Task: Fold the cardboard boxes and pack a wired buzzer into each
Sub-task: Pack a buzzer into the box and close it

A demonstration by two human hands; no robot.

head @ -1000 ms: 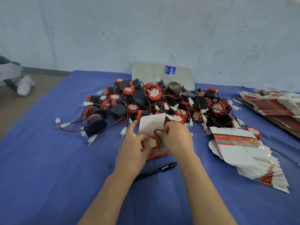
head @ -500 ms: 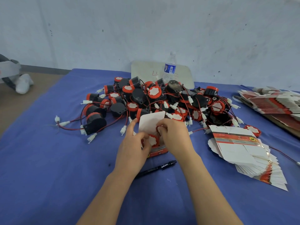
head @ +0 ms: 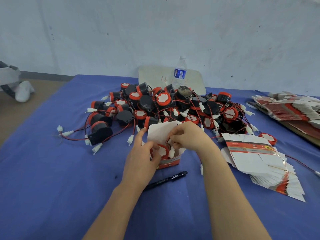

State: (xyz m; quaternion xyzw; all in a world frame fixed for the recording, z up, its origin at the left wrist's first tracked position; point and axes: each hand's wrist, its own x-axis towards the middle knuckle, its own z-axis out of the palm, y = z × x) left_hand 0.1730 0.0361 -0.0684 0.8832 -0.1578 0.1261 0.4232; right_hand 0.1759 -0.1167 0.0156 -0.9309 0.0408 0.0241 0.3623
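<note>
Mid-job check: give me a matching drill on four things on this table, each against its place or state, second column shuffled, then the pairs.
Things:
1. marker pen
2. water bottle
3. flat box blanks
4. open box

Places or states:
A. gripped by left hand, right hand pinching a wired buzzer by its wire into it
B. upright behind the buzzer pile
C. fanned stack right of the hands
D. lying on the blue cloth, near side of the box

Pairs: 1-D; 2-B; 3-C; 4-A
</note>
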